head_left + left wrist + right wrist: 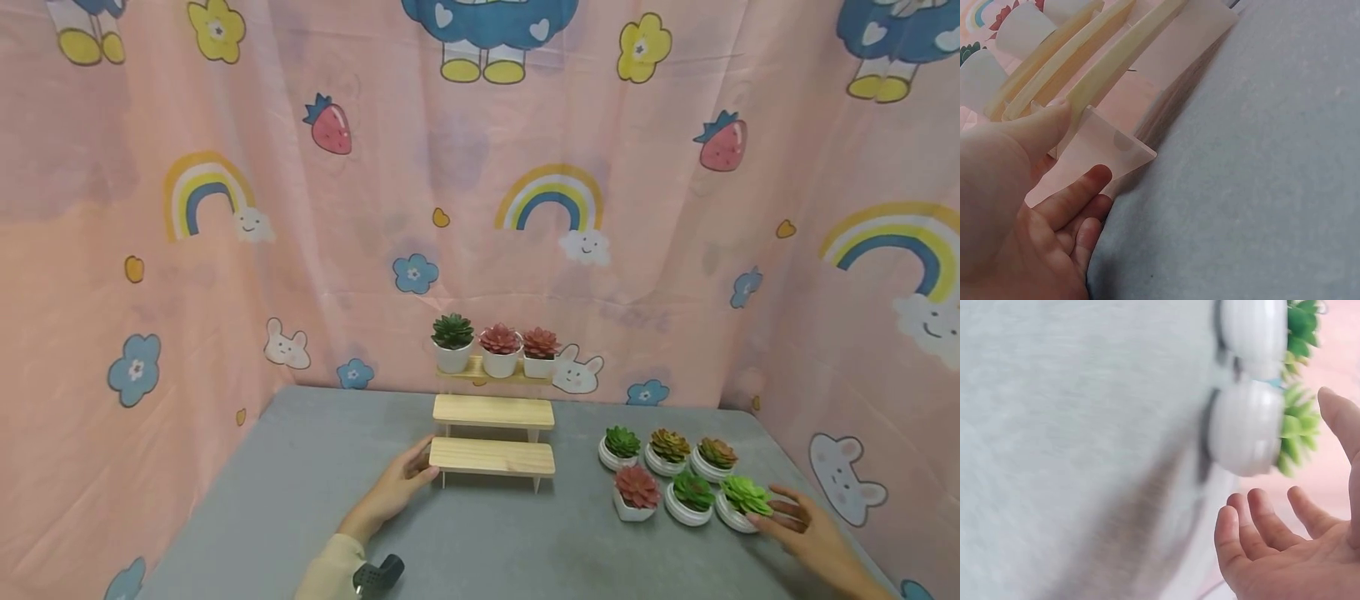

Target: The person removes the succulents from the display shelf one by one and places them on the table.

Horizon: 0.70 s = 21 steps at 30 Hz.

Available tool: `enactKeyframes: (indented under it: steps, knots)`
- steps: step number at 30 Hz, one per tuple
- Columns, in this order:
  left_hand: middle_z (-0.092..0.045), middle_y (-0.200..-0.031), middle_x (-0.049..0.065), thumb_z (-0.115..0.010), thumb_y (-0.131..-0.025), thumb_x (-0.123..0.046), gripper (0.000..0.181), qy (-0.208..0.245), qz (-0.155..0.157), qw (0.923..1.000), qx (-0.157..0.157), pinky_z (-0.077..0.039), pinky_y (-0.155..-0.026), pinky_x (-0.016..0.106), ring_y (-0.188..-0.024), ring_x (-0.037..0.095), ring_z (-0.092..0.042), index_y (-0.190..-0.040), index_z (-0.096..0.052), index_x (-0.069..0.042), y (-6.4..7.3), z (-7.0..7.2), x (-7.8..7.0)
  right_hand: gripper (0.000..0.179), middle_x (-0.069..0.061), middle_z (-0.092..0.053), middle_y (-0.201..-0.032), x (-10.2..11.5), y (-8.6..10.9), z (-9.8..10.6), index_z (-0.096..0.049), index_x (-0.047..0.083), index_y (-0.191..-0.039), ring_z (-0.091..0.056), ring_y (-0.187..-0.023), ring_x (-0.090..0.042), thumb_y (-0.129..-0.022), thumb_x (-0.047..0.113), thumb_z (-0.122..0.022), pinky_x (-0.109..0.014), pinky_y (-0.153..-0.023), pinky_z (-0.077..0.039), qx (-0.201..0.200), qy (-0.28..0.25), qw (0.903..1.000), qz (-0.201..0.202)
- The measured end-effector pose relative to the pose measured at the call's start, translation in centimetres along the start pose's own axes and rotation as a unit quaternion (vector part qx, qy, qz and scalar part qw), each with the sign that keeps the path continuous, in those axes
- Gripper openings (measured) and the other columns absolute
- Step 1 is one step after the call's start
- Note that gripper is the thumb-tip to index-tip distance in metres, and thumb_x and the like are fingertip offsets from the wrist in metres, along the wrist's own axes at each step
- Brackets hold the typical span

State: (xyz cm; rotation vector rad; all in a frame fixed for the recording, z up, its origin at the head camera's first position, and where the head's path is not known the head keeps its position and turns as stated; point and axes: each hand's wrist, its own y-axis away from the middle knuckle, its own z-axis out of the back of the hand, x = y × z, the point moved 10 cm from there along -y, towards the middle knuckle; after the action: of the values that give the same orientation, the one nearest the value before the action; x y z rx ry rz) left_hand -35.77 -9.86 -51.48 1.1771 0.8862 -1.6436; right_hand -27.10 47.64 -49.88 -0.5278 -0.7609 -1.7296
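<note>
My left hand (393,490) grips the left end of the lowest step of a wooden tiered display stand (491,457). In the left wrist view, the thumb lies at the step's end and the other fingers lie by the clear side support (1107,144). On the right, my right hand (813,537) reaches beside a bright green potted succulent (742,497), fingers spread and apart from its ribbed white pot (1247,428) in the right wrist view.
On the top step stand a dark green succulent (452,333) and two red ones (500,342). Several more potted succulents, including a red one (636,492), cluster on the grey table (300,467) left of my right hand. A pink patterned curtain (465,150) hangs behind.
</note>
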Motion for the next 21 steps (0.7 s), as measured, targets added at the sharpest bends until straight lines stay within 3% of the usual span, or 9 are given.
enactKeyframes:
  steps: [9, 21]
  knots:
    - [-0.050, -0.149, 0.028, -0.061, -0.101, -0.038, 0.074, 0.001, -0.008, 0.9999, 0.006, -0.041, -0.111, 0.062, -0.138, 0.045, -0.049, -0.160, -0.028, -0.008, -0.2, 0.0, -0.1, 0.085, -0.049, -0.030, -0.147, 4.5, 1.4, 2.6, -0.016, -0.016, -0.152, -0.042, -0.127, -0.064, -0.105, 0.045, -0.052, -0.052, -0.087, -0.056, -0.037, 0.028, 0.9970, 0.062]
    - [-0.054, -0.146, 0.026, -0.060, -0.102, -0.035, 0.072, 0.006, -0.006, 1.0000, 0.001, -0.042, -0.110, 0.062, -0.135, 0.044, -0.052, -0.160, -0.028, -0.008, 0.0, -0.2, 0.0, 0.078, -0.043, -0.037, -0.148, 9.6, 2.2, 2.4, -0.025, -0.011, -0.152, -0.049, -0.124, -0.057, -0.105, 0.044, -0.053, -0.060, -0.086, -0.054, -0.060, 0.048, 0.9900, 0.118]
